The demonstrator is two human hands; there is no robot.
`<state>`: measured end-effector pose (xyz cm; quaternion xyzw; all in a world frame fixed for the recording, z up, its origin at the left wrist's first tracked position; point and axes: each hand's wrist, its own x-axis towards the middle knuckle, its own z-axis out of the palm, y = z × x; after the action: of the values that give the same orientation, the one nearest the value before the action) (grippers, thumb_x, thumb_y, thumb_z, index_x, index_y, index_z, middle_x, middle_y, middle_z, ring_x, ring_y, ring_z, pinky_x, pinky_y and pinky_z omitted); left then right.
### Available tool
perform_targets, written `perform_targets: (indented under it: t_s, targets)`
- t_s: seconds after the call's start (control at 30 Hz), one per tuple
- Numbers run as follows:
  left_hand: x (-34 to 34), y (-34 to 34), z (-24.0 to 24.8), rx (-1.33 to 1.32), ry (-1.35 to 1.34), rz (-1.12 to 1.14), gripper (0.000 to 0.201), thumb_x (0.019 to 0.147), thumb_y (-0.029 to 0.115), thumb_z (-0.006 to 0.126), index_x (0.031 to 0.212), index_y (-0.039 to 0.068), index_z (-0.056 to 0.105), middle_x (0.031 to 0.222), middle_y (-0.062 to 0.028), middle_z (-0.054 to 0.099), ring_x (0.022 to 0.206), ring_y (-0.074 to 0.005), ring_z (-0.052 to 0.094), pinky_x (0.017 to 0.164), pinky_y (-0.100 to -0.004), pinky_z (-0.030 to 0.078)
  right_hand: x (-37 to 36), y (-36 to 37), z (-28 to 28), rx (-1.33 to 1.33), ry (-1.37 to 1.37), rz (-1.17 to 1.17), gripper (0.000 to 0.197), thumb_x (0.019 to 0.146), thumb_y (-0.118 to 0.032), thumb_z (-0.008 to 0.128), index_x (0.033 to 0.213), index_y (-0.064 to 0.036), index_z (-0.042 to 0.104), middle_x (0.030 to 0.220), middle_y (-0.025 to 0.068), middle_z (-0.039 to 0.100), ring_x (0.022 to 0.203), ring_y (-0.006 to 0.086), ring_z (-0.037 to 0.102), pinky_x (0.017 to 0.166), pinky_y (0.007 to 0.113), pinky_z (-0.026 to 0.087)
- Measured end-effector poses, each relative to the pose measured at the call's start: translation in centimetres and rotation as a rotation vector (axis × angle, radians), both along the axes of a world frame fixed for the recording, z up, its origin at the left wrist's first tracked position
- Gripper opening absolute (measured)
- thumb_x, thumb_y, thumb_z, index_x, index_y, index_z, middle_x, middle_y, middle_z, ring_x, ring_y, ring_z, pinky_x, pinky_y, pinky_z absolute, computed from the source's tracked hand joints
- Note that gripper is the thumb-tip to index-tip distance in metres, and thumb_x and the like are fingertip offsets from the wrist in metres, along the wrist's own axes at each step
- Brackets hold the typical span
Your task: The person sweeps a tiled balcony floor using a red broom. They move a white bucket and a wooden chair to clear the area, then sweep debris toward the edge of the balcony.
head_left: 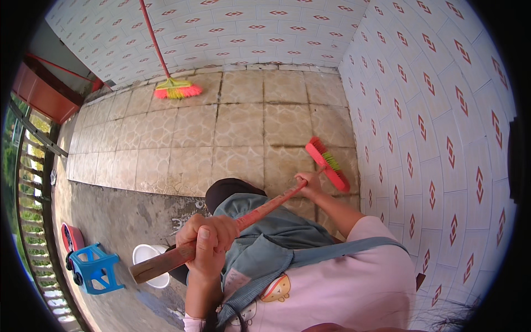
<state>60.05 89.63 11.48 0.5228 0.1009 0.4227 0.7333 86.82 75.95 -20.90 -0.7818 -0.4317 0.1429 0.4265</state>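
Observation:
I hold a long-handled floor brush slantwise across my body, its worn red wooden handle (264, 211) coming up toward the head view. My left hand (207, 240) is wrapped round the handle close to its upper, bare-wood end. Lower down, my right hand (311, 182) grips the same handle just above the brush head. That brush head (327, 164) is red with yellow-green bristles in its middle, close to the right wall; I cannot tell whether it touches the floor.
A broom (177, 88) with pink and yellow bristles leans on the back tiled wall (238, 36). Tan tiles (193, 124) cover the floor ahead. On the concrete at left are a blue stool (97, 268), a red basin (72, 237) and a white bucket (146, 253). A balustrade (34, 216) runs along the left.

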Motion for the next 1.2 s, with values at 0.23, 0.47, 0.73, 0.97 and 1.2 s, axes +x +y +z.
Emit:
perform_targets:
  t_s: [0.23, 0.47, 0.73, 0.97, 1.2]
  targets:
    - [-0.5, -1.5, 5.0, 0.412, 0.019, 0.216, 0.030, 0.098, 0.018, 0.041, 0.069, 0.011, 0.034, 0.045, 0.0021, 0.031, 0.036, -0.0093, 0.027, 0.045, -0.0265, 0.036, -2.9, 12.0, 2.2, 0.185, -0.014, 0.283, 0.008, 0.071, -0.007, 0.061, 0.078, -0.0035, 0.061, 0.065, 0.0106, 0.058, 0.065, 0.0272, 0.059, 0.063, 0.037, 0.045]
    - [0.3, 1.0, 5.5, 0.375, -0.052, 0.190, 0.033, 0.097, 0.021, 0.043, 0.067, 0.013, 0.033, 0.044, 0.0042, 0.034, 0.034, -0.0079, 0.028, 0.043, -0.0230, 0.033, -2.1, 11.7, 3.0, 0.207, -0.068, 0.317, 0.007, 0.074, -0.008, 0.060, 0.077, -0.0023, 0.060, 0.066, 0.0139, 0.059, 0.065, 0.0319, 0.060, 0.062, 0.040, 0.046]
    - [6.2, 1.5, -2.3, 0.126, -0.078, -0.131, 0.034, 0.096, 0.023, 0.048, 0.067, 0.011, 0.036, 0.047, 0.0015, 0.036, 0.040, -0.0130, 0.035, 0.049, -0.0318, 0.039, 6.1, -0.8, 0.0, 0.066, -0.190, -0.073, 0.006, 0.073, -0.006, 0.060, 0.078, -0.0032, 0.061, 0.069, 0.0130, 0.060, 0.066, 0.0319, 0.059, 0.062, 0.041, 0.046]
    - [8.2, 4.1, -4.2, -0.177, -0.055, -0.304, 0.031, 0.095, 0.020, 0.044, 0.067, 0.010, 0.036, 0.047, -0.0002, 0.036, 0.041, -0.0112, 0.032, 0.047, -0.0316, 0.039, 2.7, -10.9, 1.2, -0.499, 0.010, 0.064, 0.011, 0.071, -0.017, 0.061, 0.074, -0.0058, 0.064, 0.075, 0.0180, 0.063, 0.075, 0.0380, 0.061, 0.067, 0.045, 0.048]
    - [10.8, 2.4, -3.8, -0.345, 0.095, -0.447, 0.029, 0.092, 0.018, 0.046, 0.066, 0.011, 0.036, 0.046, 0.0004, 0.033, 0.039, -0.0109, 0.030, 0.044, -0.0306, 0.037, -4.2, -18.2, 1.6, -0.823, 0.389, 0.247, 0.024, 0.076, -0.029, 0.065, 0.089, -0.0089, 0.067, 0.086, 0.0213, 0.065, 0.085, 0.0378, 0.063, 0.074, 0.041, 0.049]
